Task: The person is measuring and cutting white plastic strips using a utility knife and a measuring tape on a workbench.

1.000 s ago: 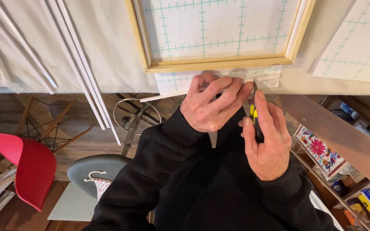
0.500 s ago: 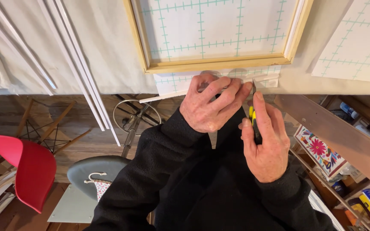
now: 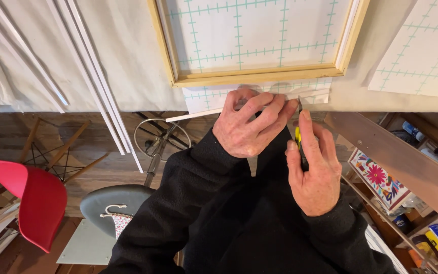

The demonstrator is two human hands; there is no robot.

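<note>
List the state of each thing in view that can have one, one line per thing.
Left hand: pressed flat on the white grid sheet at the table edge.
Right hand: closed around the yellow-and-black knife, blade tip at the sheet.
Wooden frame: lying flat on the table.
White strips: overhanging the table edge.
Red chair: unoccupied.

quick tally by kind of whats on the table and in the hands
wooden frame: 1
gridded sheets: 3 (one in the frame, one loose, one under the left hand)
yellow-handled knife, in the right hand: 1
white strips: several, exact number unclear
total, strips aside: 5
</note>
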